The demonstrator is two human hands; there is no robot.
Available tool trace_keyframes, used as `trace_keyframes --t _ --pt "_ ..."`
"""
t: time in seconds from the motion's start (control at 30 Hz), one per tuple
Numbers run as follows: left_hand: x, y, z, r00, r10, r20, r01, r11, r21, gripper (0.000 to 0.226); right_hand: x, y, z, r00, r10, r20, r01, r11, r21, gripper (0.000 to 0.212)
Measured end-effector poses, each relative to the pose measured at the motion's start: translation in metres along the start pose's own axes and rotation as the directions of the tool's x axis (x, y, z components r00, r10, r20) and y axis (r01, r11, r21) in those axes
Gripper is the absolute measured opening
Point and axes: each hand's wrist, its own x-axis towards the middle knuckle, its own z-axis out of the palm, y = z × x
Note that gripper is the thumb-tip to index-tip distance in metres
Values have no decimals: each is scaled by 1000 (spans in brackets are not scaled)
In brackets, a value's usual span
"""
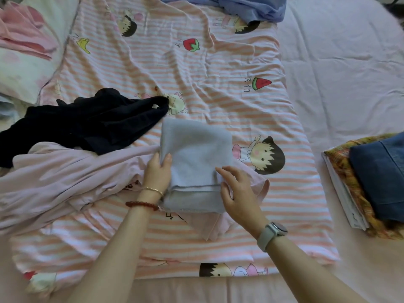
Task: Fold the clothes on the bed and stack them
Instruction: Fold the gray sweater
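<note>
A folded light grey-blue garment (196, 154) lies in the middle of the pink striped blanket (218, 88). My left hand (157, 171) grips its left edge, thumb on top and fingers underneath. My right hand (236, 189) rests at its lower right corner with fingers spread, holding nothing. A crumpled pale pink garment (65, 178) lies to the left, partly under the grey one. A black garment (87, 121) sits loose above it. A blue garment (240, 7) is bunched at the far edge. A stack of folded clothes (371, 180), dark denim on top, stands at the right.
A pillow (28, 68) with folded pink cloth (24, 33) on it sits at the far left. Plain pink sheet (349, 73) spreads at the right, beyond the blanket's edge.
</note>
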Motion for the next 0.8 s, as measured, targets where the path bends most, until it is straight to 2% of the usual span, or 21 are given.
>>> trace_keyframes --t 0.1,0.2,0.23,0.27,0.3,0.33,0.37,0.4,0.43,0.47,0.53,0.6,0.67,0.73,0.77,0.8 --pt "18 -12 -17 993 -112 26 111 992 55 31 6 1 6 998 47 29 -48 998 38 41" --pt "23 -10 -14 987 -159 3 157 974 162 45 7 4 7 996 59 73 -67 991 113 48" --pt "19 -7 -12 992 -114 -60 125 963 239 53 5 6 7 996 54 69 -62 991 116 49" --pt "12 -3 -11 994 14 -111 27 935 354 60 3 7 8 997 43 62 -49 992 112 49" --pt "3 2 -8 975 197 -105 -121 860 495 64 0 9 9 998 32 50 -37 994 107 49" --pt "-7 2 -3 928 371 -22 -276 728 628 65 -2 11 9 999 28 36 -32 995 99 49" --pt "-18 2 5 868 488 91 -398 574 715 63 -3 13 11 999 34 16 -35 995 89 49" --pt "-26 -2 12 825 525 209 -475 444 760 62 -3 16 14 999 46 -7 -46 996 71 48" --pt "-33 -5 17 816 489 309 -511 361 780 61 -3 19 17 998 58 -33 -57 998 40 47" --pt "-37 -9 21 826 429 366 -519 323 791 62 -2 21 19 996 69 -47 -69 998 2 46" --pt "-36 -18 18 848 351 396 -505 311 805 68 2 25 23 993 106 -45 -107 994 -28 41" --pt "-34 -25 11 845 340 414 -514 298 804 77 6 24 20 986 148 -75 -147 989 23 29" --pt "-30 -33 6 839 345 421 -519 279 808 83 7 20 14 979 99 -177 -97 995 19 18" --pt "-27 -36 5 856 348 383 -489 301 819 79 -1 16 11 957 -5 -291 -7 999 -40 11" --pt "-26 -36 6 863 351 363 -475 318 821 77 -8 16 12 950 -53 -307 33 997 -69 12" --pt "-25 -36 7 864 352 360 -473 320 821 76 -16 17 16 963 -58 -264 45 997 -55 12"
